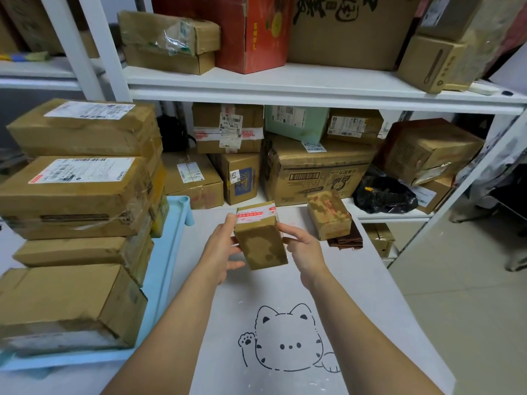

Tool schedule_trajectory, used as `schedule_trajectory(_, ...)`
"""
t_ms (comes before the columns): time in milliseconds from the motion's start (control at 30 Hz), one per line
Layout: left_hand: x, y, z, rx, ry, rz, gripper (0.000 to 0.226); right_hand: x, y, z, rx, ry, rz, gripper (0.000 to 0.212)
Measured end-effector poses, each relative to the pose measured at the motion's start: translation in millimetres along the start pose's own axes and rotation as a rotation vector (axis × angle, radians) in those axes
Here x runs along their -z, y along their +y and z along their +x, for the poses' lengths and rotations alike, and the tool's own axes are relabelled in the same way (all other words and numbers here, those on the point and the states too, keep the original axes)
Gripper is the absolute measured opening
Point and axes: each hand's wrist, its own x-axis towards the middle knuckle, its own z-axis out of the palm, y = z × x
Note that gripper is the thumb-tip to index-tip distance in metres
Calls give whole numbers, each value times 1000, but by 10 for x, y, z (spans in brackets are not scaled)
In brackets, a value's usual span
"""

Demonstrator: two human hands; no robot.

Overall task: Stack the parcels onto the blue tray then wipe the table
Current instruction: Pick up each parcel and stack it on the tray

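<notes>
**Parcels, loose: 2.**
- The held parcel [261,240] is small and brown, with red-and-white tape across its far end. You have it clamped between both hands over the table [370,295], just right of the blue tray [168,252].
- Your left hand [219,249] grips its left side, with the fingers up by the taped end and the thumb near the lower corner.
- Your right hand [303,249] grips its right side.
- The second parcel [329,215] is of similar size. It rests at the far edge of the table, beyond your right hand and apart from it.

**Parcels, stacked: 4 counted.**
- The stacked parcels [77,195] stand on the blue tray, one above another, and the upper two carry white labels.
- Further box edges show behind the stack, and you cannot count them from here.

**Tray: 1.** It is blue and sits on the left of the table.

**Cloth: 1.** The brown cloth [346,239] is folded and lies partly under the second parcel.

**Cat drawing: 1.** The cat drawing [288,340] is a black outline on the table surface, between your forearms.

**Shelves: 2 levels in view.** The shelves [285,84] stand behind the table, packed with cartons.
</notes>
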Motion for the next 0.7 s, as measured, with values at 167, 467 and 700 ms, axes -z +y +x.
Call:
schedule_trajectory(167,12,-38,17,83,15,29,85,-57,21,10,110,-20,-38,49)
schedule_trajectory(467,-71,-189,31,196,2,-4,91,-36,22,69,116,45,-111,54)
schedule_trajectory(700,37,-197,9,275,-77,-215,52,310,-15,140,-199,141,-79,21)
